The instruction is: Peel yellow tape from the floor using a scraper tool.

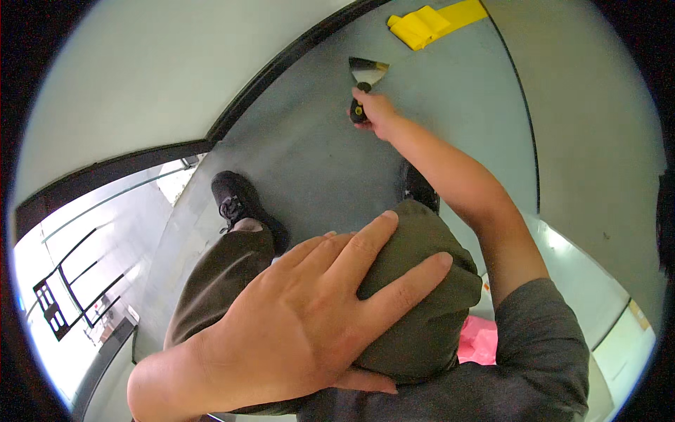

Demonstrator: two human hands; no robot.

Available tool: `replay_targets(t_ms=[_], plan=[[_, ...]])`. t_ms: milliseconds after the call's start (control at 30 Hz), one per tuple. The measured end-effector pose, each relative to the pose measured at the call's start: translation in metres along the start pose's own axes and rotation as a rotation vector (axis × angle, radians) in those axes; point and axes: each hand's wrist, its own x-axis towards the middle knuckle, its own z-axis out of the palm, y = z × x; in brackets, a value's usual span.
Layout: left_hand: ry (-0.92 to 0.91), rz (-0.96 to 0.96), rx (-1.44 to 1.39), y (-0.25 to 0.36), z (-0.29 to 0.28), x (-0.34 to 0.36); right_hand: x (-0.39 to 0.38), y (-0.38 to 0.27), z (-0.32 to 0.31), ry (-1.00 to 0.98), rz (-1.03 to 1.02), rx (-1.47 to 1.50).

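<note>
My right hand is wrapped round the black handle of a putty knife, whose wide metal blade points away from me over the grey floor. Beyond the blade lies a folded yellow strip, with one end stretching to the right. My left hand rests on my bent knee in dark olive trousers, fingers spread.
A pale wall panel with a black base strip bounds the floor at upper left; a grey surface lies right. My black shoe stands at left. Something pink lies by my knee. A brightly lit area shows at lower left.
</note>
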Motion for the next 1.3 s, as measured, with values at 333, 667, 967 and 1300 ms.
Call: replay_targets(t_ms=[333, 667, 967, 1300], plan=[[0.006, 0.005, 0.028, 0.001, 0.001, -0.001, 0.031, -0.042, -0.068, 0.166, -0.053, -0.054], [-0.004, 0.01, 0.012, 0.001, 0.0, 0.003, 0.033, -0.019, -0.028, 0.026, -0.063, 0.029], [-0.001, 0.0, -0.007, -0.002, -0.001, 0.004, 0.024, -0.03, -0.005, 0.119, -0.046, 0.157], [0.001, 0.01, -0.002, 0.001, -0.002, 0.004, 0.053, -0.074, -0.03, 0.282, -0.162, 0.173]])
